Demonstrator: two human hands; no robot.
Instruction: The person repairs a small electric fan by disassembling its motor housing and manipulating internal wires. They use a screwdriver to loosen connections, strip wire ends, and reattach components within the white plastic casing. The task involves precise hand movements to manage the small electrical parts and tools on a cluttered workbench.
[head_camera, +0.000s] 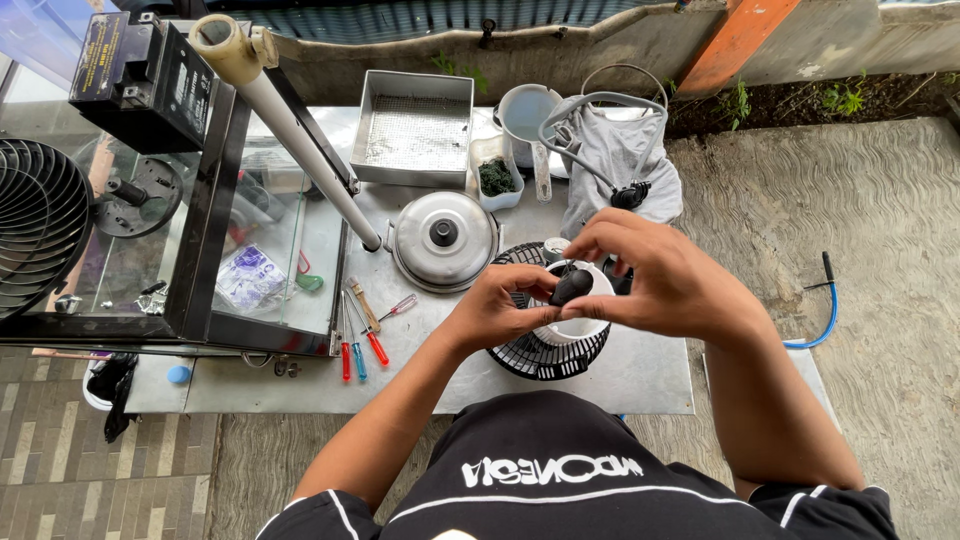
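Both my hands meet over a small fan body standing on a metal table. My left hand and my right hand together pinch a small black oval part just above the fan's white motor housing. The black fan grille lies under the housing. A grey power cord with a black plug runs behind my right hand.
Several screwdrivers lie left of the fan. A pot lid, a square metal sieve tray, a white jug and a grey cloth sit behind. A glass cabinet and another fan grille stand left.
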